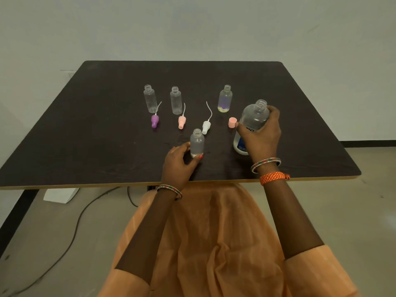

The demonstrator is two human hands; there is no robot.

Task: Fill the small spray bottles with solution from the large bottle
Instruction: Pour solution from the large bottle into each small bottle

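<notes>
The large clear bottle point(252, 118) stands uncapped on the dark table point(107, 136), and my right hand point(260, 136) grips its body. My left hand point(180, 161) holds the base of a small open spray bottle point(197, 142) near the table's front. Three more small open bottles stand further back: one at the left point(150, 99), one in the middle point(176, 100), and one at the right point(225, 99) with a little liquid at its bottom. Spray heads lie loose: purple point(155, 121), pink point(182, 122), white point(206, 126).
A pink cap point(232, 122) lies just left of the large bottle. The table's front edge runs just behind my wrists. Cables point(81, 215) and a white block point(60, 195) lie on the floor below. A pale wall stands behind the table.
</notes>
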